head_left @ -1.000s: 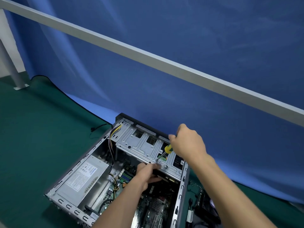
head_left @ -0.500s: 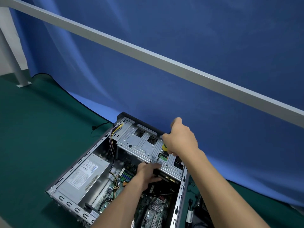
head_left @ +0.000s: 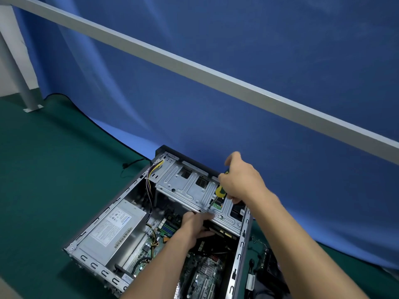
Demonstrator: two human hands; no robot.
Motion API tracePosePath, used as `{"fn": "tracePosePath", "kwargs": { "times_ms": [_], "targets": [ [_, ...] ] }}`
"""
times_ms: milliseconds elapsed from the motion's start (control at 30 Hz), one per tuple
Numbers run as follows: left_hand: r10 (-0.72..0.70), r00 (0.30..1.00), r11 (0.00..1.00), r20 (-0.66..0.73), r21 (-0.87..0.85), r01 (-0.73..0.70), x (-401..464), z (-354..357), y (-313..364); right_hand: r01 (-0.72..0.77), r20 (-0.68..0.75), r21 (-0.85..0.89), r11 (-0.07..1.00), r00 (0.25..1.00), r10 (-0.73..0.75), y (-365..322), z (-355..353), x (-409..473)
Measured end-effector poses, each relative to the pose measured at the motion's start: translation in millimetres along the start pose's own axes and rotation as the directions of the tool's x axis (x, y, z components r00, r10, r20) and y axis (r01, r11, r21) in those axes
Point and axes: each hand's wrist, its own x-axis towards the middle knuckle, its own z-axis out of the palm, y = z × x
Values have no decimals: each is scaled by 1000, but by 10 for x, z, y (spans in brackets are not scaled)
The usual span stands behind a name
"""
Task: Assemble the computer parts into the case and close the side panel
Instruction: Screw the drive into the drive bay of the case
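Green mat [head_left: 54, 190], blue backdrop. Right hand [head_left: 239, 180] grips screwdriver [head_left: 217, 194] on drive cage [head_left: 194, 190]; left hand [head_left: 194, 225] steadies beneath. Fastening step; next, likely seat tip squarely.

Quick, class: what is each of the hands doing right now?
Left hand: fingers curled at the drive cage edge; whether it grips cannot be told.
Right hand: grips the yellow-handled screwdriver.

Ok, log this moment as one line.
right hand grips screwdriver on drive cage | left hand holds cage edge | side panel off
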Motion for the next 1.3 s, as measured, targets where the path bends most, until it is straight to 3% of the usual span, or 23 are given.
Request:
{"fn": "tracePosePath", "kwargs": {
  "times_ms": [100,200,333,433,467,567,700,833,967,1000,1100,1133,1233,1300],
  "targets": [
    [5,1000,1000,-2,5,-5,13,-6,-22,-6,-122,-92,996,993,-5,31,6,25],
    [-3,1000,1000,1,-5,3,-4,-11,-2,-19,43,21,1000,999,18,5,-24,49],
    [-5,1000,1000,10,-15,5,-8,-16,-2,-42,-63,-69,997,997,38,6,1,32],
    [-2,1000,1000,25,7,2,11,-24,-3,-21,112,129,991,994,7,-31,-4,1],
    [-5,1000,1000,20,11,5,17,-22,-6,-16,97,97,995,995,6,-39,14,-6],
    [-8,1000,1000,5,7,8,15,-22,-2,-4,-159,-104,995,987,-13,-32,85,-9],
    [-14,999,1000,36,25,13,-29,-33,22,13,29,79,997,999,-15,-70,55,-10],
    [-11,1000,999,11,36,10,-26,-19,26,-5,-162,-95,995,987,-11,-64,123,-43],
    [-10,999,1000,41,25,9,-30,-35,26,-4,84,171,985,996,-11,-45,46,-13],
    [-11,999,1000,33,27,10,-28,-36,25,4,64,134,991,998,-12,-37,66,-25],
    [-6,1000,1000,14,26,5,-29,-22,26,1,-202,-140,990,979,-29,10,96,-11],
    [-6,1000,1000,17,26,5,-35,-19,24,-7,-194,-122,992,981,-17,45,66,1],
    [3,1000,999,17,34,-4,-39,-8,26,5,11,19,1000,1000,-5,98,-41,23],
    [7,1000,999,11,33,-7,-26,-3,23,12,-35,-74,997,999,-15,127,-33,15]
  ]
}}
